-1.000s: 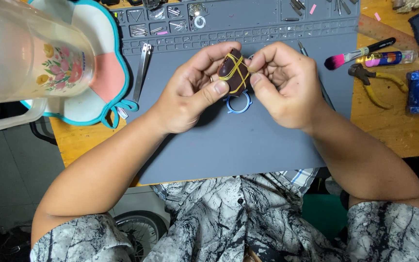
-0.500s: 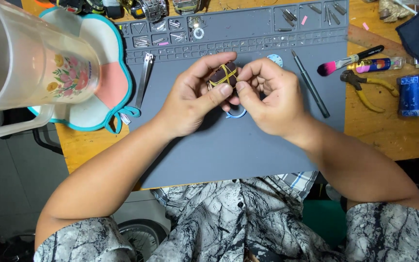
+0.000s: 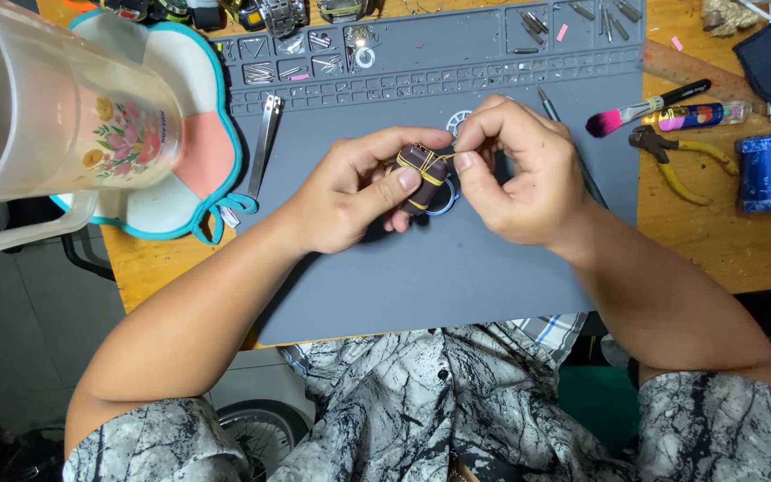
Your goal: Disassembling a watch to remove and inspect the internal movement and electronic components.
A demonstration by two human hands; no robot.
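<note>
Evidently small and light, the dark stone (image 3: 421, 170) wrapped in thin gold wire (image 3: 433, 174) sits pinched in the left hand (image 3: 359, 192), thumb across its face. Just beside it, the right hand (image 3: 519, 174) nips the soft, kink-prone wire end at the stone's upper corner.

Hands: two, a left hand (image 3: 350, 192) and a right hand (image 3: 519, 174), frame centre.
Dark block wound with yellow wire (image 3: 423, 171): one, centre.
Grey work mat (image 3: 457, 268): one.
Translucent plastic jug with flower print (image 3: 46, 116): one, upper left.
Teal-edged cloth pad (image 3: 211, 170): one, upper left.
Metal tweezers (image 3: 265, 134): one.
Pink-bristled brush (image 3: 644, 109): one, upper right.
Yellow-handled pliers (image 3: 680, 153): one, right.
Blue spool (image 3: 763, 172): one, right edge.
Small white ring (image 3: 365, 58): one, top centre.
</note>
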